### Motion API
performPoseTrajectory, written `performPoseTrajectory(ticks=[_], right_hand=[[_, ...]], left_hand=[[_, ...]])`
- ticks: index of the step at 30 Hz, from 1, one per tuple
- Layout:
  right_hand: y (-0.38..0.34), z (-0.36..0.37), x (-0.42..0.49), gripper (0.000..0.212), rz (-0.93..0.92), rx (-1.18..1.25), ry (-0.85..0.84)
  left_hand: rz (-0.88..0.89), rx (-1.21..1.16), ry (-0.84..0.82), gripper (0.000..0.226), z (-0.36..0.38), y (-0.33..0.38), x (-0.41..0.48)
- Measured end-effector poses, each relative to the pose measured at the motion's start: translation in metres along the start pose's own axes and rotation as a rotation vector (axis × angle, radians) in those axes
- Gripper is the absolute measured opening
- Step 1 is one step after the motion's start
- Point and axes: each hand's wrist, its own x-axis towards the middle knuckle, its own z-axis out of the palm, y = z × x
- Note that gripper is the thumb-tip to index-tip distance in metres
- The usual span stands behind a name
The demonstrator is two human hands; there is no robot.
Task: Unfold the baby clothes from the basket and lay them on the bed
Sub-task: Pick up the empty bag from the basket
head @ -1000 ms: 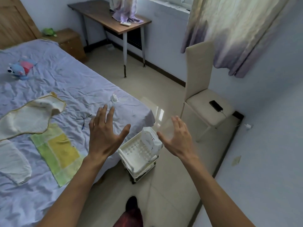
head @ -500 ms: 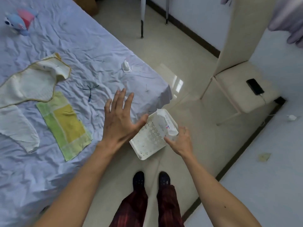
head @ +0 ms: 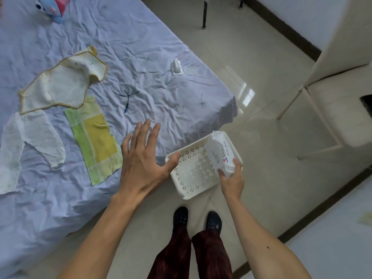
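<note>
A white perforated basket (head: pixel 193 174) sits on the floor by the bed's corner. A white wipes pack (head: pixel 220 154) leans in its right end, and my right hand (head: pixel 231 180) grips the pack's lower end. My left hand (head: pixel 141 160) hovers spread open over the bed edge, its thumb at the basket's left rim. Three pieces lie flat on the lilac bed (head: pixel 151 47): a cream top with yellow trim (head: pixel 58 87), white baby trousers (head: pixel 26 141) and a green-and-yellow cloth (head: pixel 94 137).
A blue and pink plush toy (head: pixel 52 9) lies at the bed's far end. A small white cap and a clear lid (head: pixel 182 68) rest near the bed's right edge. A cream chair (head: pixel 330 101) stands to the right. My feet (head: pixel 197 220) are just below the basket.
My view has tipped down toward the floor. My right hand reached down into the basket and took hold of the wipes pack. My left hand stayed spread open, near the basket's rim.
</note>
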Motion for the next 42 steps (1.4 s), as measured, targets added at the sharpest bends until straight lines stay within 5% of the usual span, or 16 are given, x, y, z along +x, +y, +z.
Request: performPoseTrajectory(ticks=[13,21,29,37,42], right_hand=[[-0.053,-0.062,-0.012,0.013,-0.042,0.307,0.004],[-0.168,-0.172,-0.090,0.025,-0.201,0.553,-0.250],[-0.261,-0.244,-0.182,0.028,-0.403,0.585,-0.434],[-0.296,-0.264,-0.229,0.040,-0.531,0.643,-0.486],[-0.300,-0.263,-0.236,0.029,-0.580,0.617,-0.516]], left_hand=[[0.009,-0.091,0.057,0.091,-0.046,0.012,-0.020],[0.175,-0.242,0.121,0.085,-0.141,0.047,-0.035],[0.344,-0.238,0.247,0.050,-0.221,0.085,-0.052],[0.297,-0.246,0.329,0.032,-0.252,0.095,-0.077],[0.165,-0.280,0.351,0.026,-0.260,0.100,-0.090]])
